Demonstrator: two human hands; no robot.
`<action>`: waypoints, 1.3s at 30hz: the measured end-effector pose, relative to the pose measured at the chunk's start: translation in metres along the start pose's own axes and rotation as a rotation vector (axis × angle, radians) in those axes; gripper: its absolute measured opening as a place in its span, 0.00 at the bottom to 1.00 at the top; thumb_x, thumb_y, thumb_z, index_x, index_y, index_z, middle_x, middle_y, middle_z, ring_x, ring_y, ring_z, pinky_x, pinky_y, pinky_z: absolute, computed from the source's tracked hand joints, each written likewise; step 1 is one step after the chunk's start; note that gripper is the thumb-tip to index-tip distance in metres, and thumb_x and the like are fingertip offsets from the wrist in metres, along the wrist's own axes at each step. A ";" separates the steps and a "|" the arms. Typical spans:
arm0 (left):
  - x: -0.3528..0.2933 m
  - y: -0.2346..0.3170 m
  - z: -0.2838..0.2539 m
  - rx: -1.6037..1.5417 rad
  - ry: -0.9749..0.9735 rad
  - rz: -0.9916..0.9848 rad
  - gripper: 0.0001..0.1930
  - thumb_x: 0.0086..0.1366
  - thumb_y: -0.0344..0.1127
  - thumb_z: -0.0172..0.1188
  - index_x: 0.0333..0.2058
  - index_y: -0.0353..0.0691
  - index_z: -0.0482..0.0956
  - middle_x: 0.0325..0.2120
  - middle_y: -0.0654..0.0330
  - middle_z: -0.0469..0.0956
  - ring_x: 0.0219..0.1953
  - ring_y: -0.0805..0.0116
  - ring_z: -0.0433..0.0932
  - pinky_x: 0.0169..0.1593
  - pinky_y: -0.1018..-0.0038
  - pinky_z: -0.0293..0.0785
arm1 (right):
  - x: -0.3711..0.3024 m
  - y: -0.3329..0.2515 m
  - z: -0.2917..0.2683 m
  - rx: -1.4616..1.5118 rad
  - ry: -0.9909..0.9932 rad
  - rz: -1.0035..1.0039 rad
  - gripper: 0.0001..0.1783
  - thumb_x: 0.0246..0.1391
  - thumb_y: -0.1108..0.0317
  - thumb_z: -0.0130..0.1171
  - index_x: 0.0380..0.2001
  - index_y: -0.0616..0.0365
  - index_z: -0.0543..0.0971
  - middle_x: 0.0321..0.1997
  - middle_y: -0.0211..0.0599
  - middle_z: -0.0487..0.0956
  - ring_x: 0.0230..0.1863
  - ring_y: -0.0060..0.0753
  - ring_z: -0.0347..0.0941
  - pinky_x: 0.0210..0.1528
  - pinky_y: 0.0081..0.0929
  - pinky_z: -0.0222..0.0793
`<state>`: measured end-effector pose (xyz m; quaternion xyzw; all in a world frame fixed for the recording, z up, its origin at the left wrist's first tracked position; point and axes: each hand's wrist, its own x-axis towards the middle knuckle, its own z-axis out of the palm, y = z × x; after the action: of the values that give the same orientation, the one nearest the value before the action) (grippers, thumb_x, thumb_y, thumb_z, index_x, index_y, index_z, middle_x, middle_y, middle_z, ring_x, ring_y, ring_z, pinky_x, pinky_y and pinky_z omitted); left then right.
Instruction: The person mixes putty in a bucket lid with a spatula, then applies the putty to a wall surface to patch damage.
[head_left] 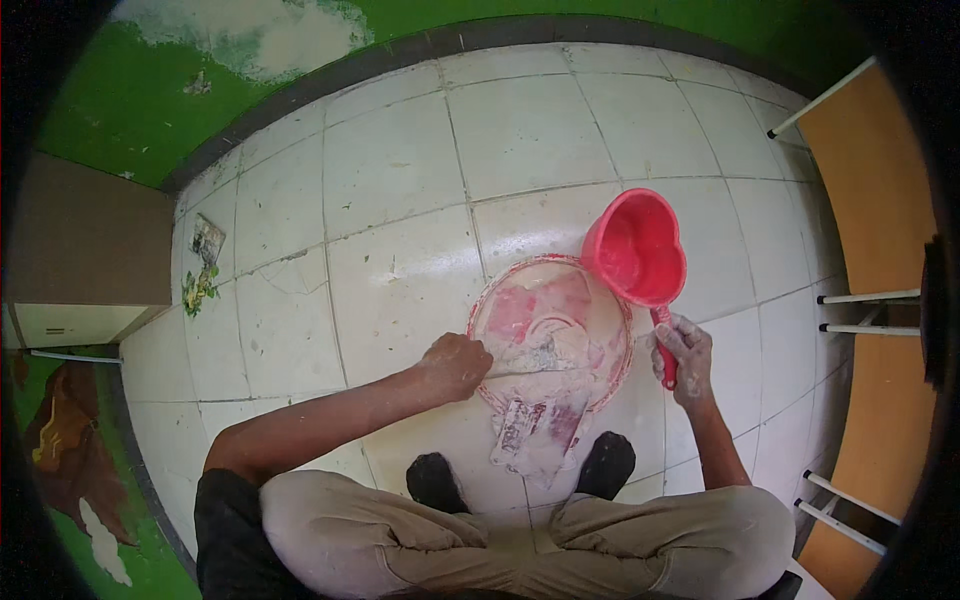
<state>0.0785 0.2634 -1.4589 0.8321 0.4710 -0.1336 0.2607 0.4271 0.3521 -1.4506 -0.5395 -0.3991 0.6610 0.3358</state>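
A round tub [627, 362], its reddish rim smeared with white, stands on the floor before me. Whitish paste or powder coats the inside, with pink patches showing through. A crumpled, clear printed plastic bag [545, 435] hangs over its near rim. My right hand [686, 358], dusted white, grips the handle of a red, heart-shaped water dipper [640, 250]. The dipper's bowl is tilted, overlaps the tub's far right rim in view, and looks without contents. At the tub's left rim my left hand [457, 366] is closed in a fist; whatever its fingers hold is hidden.
My dark-clad feet [434, 482] flank the bag. White floor tiles [390, 290] carry specks and debris. A small printed piece [207, 240] and yellow-green scraps [199, 291] lie at left, near a brown cabinet [90, 230]. Wooden furniture [865, 170] with white metal legs lines the right.
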 end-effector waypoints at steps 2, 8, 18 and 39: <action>0.009 0.007 -0.022 -0.028 -0.177 -0.018 0.11 0.52 0.36 0.63 0.31 0.33 0.81 0.29 0.49 0.80 0.33 0.48 0.81 0.38 0.57 0.77 | 0.014 -0.007 -0.013 -0.023 0.028 0.021 0.12 0.57 0.69 0.61 0.42 0.64 0.78 0.21 0.28 0.74 0.14 0.15 0.65 0.13 0.17 0.58; 0.010 -0.019 -0.034 -0.249 -0.056 0.128 0.16 0.56 0.45 0.63 0.31 0.34 0.81 0.25 0.50 0.80 0.33 0.49 0.80 0.41 0.57 0.75 | 0.054 -0.013 -0.033 -0.166 -0.013 -0.021 0.12 0.55 0.69 0.64 0.38 0.66 0.78 0.20 0.29 0.75 0.14 0.16 0.65 0.13 0.17 0.59; -0.035 -0.031 -0.036 -1.049 -0.403 -0.101 0.16 0.68 0.44 0.56 0.34 0.35 0.77 0.25 0.63 0.77 0.29 0.75 0.77 0.32 0.76 0.77 | 0.081 -0.029 -0.030 -0.371 -0.102 -0.030 0.13 0.57 0.65 0.61 0.38 0.65 0.79 0.22 0.32 0.77 0.15 0.18 0.70 0.16 0.19 0.68; -0.082 0.067 0.086 -1.585 0.194 -0.224 0.19 0.64 0.44 0.62 0.38 0.29 0.77 0.23 0.59 0.79 0.21 0.74 0.79 0.24 0.76 0.77 | -0.086 0.097 0.181 -0.204 -0.270 0.099 0.18 0.56 0.65 0.63 0.44 0.66 0.76 0.28 0.26 0.75 0.31 0.15 0.69 0.33 0.16 0.67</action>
<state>0.0953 0.1283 -1.4709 0.3555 0.5268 0.2879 0.7164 0.2648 0.2032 -1.4804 -0.4961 -0.4785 0.6991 0.1900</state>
